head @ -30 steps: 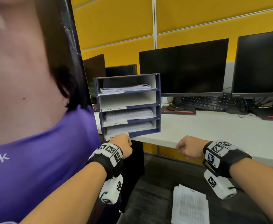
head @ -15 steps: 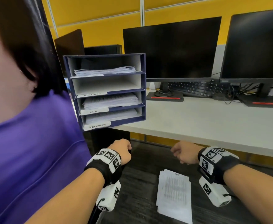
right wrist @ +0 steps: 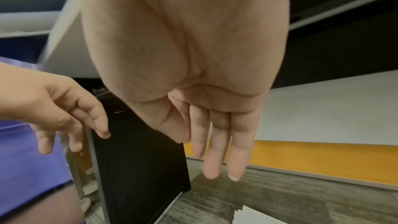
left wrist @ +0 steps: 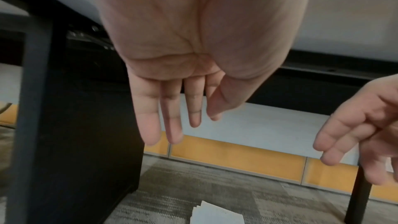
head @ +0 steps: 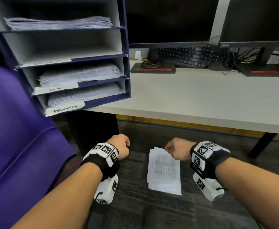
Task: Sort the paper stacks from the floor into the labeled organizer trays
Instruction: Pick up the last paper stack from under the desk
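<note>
A white stack of printed papers (head: 164,171) lies on the grey carpet below the desk; its corner shows in the left wrist view (left wrist: 215,215) and in the right wrist view (right wrist: 254,217). My left hand (head: 121,144) hangs above the floor left of the stack, fingers (left wrist: 150,125) straight and holding nothing. My right hand (head: 175,150) hovers over the stack's far end, fingers (right wrist: 215,159) straight and holding nothing. The blue organizer (head: 126,63) stands on the desk's left end. Its top tray and two lower trays hold paper; the second tray holds none.
The white desk (head: 201,100) carries two dark monitors (head: 168,19), a keyboard (head: 188,57) and cables. A black desk panel (head: 92,129) stands just left of my hands, a black leg (head: 261,144) at the right. A purple shirt (head: 16,138) fills the left.
The view has tilted down and closer. Both hands have dropped from desk-edge height toward the floor, the right one now over the far end of the paper stack.
</note>
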A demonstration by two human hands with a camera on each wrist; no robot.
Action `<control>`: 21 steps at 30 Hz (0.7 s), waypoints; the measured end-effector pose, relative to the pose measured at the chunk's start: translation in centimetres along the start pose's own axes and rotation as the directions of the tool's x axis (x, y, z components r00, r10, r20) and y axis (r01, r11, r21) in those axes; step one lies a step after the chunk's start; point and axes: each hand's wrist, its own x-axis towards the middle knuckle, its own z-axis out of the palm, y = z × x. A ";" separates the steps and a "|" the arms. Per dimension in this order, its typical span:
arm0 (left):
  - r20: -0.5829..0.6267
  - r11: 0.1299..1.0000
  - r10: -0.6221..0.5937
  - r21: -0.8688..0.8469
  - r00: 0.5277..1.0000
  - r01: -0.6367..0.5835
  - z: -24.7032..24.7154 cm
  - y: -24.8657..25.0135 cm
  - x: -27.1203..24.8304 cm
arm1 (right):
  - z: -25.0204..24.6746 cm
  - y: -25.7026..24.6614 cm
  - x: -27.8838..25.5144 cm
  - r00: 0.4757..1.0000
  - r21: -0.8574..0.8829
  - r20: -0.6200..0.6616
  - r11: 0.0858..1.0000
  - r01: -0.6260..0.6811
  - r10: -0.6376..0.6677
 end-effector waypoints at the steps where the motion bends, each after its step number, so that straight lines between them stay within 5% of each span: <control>1: 0.013 1.000 0.002 0.010 1.000 -0.002 0.8 0.5 1.4 | 0.2 1.1 1.2 1.000 0.010 0.005 1.000 -0.017 0.017; 14: 0.332 0.994 0.012 0.097 0.943 -0.046 8.0 5.9 9.7 | 2.0 8.2 8.8 0.983 -0.007 0.137 0.992 -0.125 0.124; 21: 0.193 0.998 0.032 0.044 0.981 -0.041 10.6 6.0 12.6 | 3.6 9.5 12.7 0.992 -0.029 0.074 0.994 -0.104 0.106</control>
